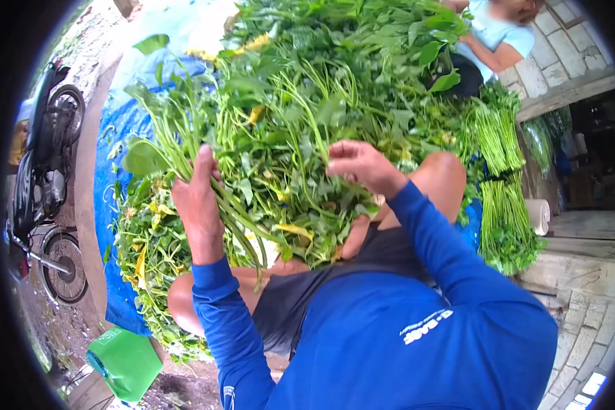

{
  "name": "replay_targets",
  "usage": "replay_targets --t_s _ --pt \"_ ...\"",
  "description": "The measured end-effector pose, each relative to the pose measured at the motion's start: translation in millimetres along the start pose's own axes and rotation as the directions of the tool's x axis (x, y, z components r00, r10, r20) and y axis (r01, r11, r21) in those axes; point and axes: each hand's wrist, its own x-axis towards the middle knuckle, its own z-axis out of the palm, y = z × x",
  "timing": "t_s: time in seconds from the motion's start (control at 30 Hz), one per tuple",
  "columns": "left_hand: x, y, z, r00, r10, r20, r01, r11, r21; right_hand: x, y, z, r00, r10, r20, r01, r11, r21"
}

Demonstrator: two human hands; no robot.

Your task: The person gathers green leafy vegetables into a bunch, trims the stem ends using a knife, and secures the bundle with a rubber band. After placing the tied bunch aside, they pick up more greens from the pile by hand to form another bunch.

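My left hand point(199, 198) is closed round a bunch of long green stems point(174, 147), whose leaves fan out to the upper left and whose stem ends hang down past the wrist. To the right, my right hand point(362, 164) is closed, its thumb and fingers pinched at a thin leafy stem point(316, 133) above the pile. A big heap of loose leafy greens point(348, 75) spreads in front of me and round my crossed legs, with some yellow leaves point(295, 231) among them.
Tied green bundles point(502, 143) lie at the right. A blue tarp point(124, 280) runs under the heap. A green container point(124, 362) stands at the lower left, a motorcycle point(48, 184) beyond the tarp. Another person point(502, 44) sits at the top right.
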Motion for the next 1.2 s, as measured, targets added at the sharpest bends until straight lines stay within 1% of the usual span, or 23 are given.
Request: replay_targets --t_s 0.03,0.1,0.13,0.2,0.23,0.3,0.37,0.4,0.43,0.5,0.6,0.63,0.7,0.77,0.8,0.87,0.9,0.93,0.97,1.03,1.07,1.17,1.2 --pt "4.7 2.8 2.3 1.0 0.027 -0.01 -0.027 1.0 -0.007 -7.6 -14.1 5.3 0.995 -0.027 0.1 0.019 0.996 0.082" --pt "-2.7 -7.6 -0.9 1.0 0.022 -0.004 -0.022 1.0 0.02 -12.3 -17.4 14.3 0.998 -0.045 0.04 0.044 0.998 0.036" --pt "-3.9 -12.3 -3.9 0.999 -0.032 0.028 0.033 0.999 -0.002 -23.0 -9.4 16.0 0.999 -0.036 0.015 0.035 0.998 0.049" --pt "-6.1 -15.6 2.1 0.999 0.022 0.035 -0.023 0.999 0.034 -12.7 -15.6 14.6 0.997 -0.08 0.006 0.08 0.996 0.033" --pt "-9.5 -14.8 3.1 0.998 0.046 0.033 -0.048 0.997 0.058 -14.6 -18.4 17.7 0.998 -0.061 0.018 0.059 0.994 0.089" --pt "-13.7 -15.4 6.0 0.997 0.069 0.044 -0.071 0.996 0.047 -19.4 -23.1 24.6 0.996 -0.082 -0.039 0.083 0.995 0.048" --pt "-12.5 -21.1 8.5 0.993 0.105 0.058 -0.108 0.993 0.056 -11.1 -7.5 31.3 0.968 -0.241 -0.073 0.25 0.956 0.152" --pt "-15.9 -18.7 12.9 0.995 0.092 0.04 -0.094 0.994 0.063 -9.3 -8.4 33.0 0.958 -0.277 -0.078 0.283 0.956 0.079" --pt "-17.3 -18.4 16.3 0.996 0.084 0.043 -0.087 0.994 0.063 -9.7 -7.9 36.0 0.953 -0.29 -0.088 0.297 0.953 0.068" --pt "-25.3 -12.5 21.9 0.997 -0.04 0.073 0.03 0.99 0.14 -11.1 -9.1 47.4 0.941 -0.32 -0.114 0.315 0.947 -0.058" --pt "-32.2 -30.2 43.1 0.986 -0.017 0.169 0.01 0.999 0.046 -21.7 -24.5 81.8 0.974 -0.228 -0.009 0.228 0.973 -0.043" --pt "-33.1 -36.7 48.4 0.982 -0.009 0.186 0.001 0.999 0.042 -21.2 -22.7 91.6 0.968 -0.247 0.052 0.248 0.969 -0.015" --pt "-36.4 -40.9 49.7 0.971 -0.025 0.236 0.024 1.0 0.008 -25.7 -24.2 110.3 0.95 -0.31 0.046 0.309 0.951 0.018" --pt "-32.0 -52.2 49.4 0.977 -0.029 0.212 0.055 0.992 -0.118 -21.2 -24.3 114.5 0.924 -0.378 0.062 0.381 0.923 -0.048" --pt "-32.1 -48.6 48.0 0.97 -0.031 0.24 0.05 0.996 -0.073 -20.7 -22.1 115.4 0.913 -0.403 0.068 0.407 0.91 -0.079" --pt "-30.0 -40.7 42.1 0.954 -0.067 0.292 0.062 0.998 0.025 -19.0 -32.6 110.8 0.945 -0.308 0.107 0.323 0.929 -0.18" --pt "-26.5 -46.0 38.5 0.941 -0.106 0.321 0.119 0.993 -0.02 -20.4 -31.3 113.1 0.96 -0.251 0.125 0.274 0.936 -0.223" --pt "-24.9 -52.5 33.2 0.931 -0.115 0.348 0.141 0.989 -0.05 -11.5 -23.4 118.7 0.961 -0.262 0.087 0.265 0.964 -0.027" --pt "-21.9 -55.3 32.2 0.919 -0.114 0.376 0.157 0.984 -0.085 -7.9 -25.9 119.2 0.975 -0.22 0.03 0.219 0.975 0.029" --pt "-27.3 -47.0 37.8 0.93 -0.083 0.358 0.119 0.99 -0.08 -8.6 -46.3 120.2 0.989 -0.123 -0.082 0.134 0.98 0.145" --pt "-30.7 -42.9 40.1 0.935 -0.071 0.348 0.103 0.992 -0.076 0.4 -42.2 119.8 0.983 -0.113 -0.146 0.133 0.981 0.139" --pt "-29.1 -41.6 40.6 0.935 -0.014 0.353 0.019 1.0 -0.012 4.4 -56.5 115.3 1.0 -0.011 0.0 0.01 0.919 0.394" --pt "-23.2 -47.0 36.9 0.939 -0.03 0.343 0.009 0.998 0.062 19.2 -42.1 112.3 0.999 -0.034 0.032 0.016 0.887 0.462"
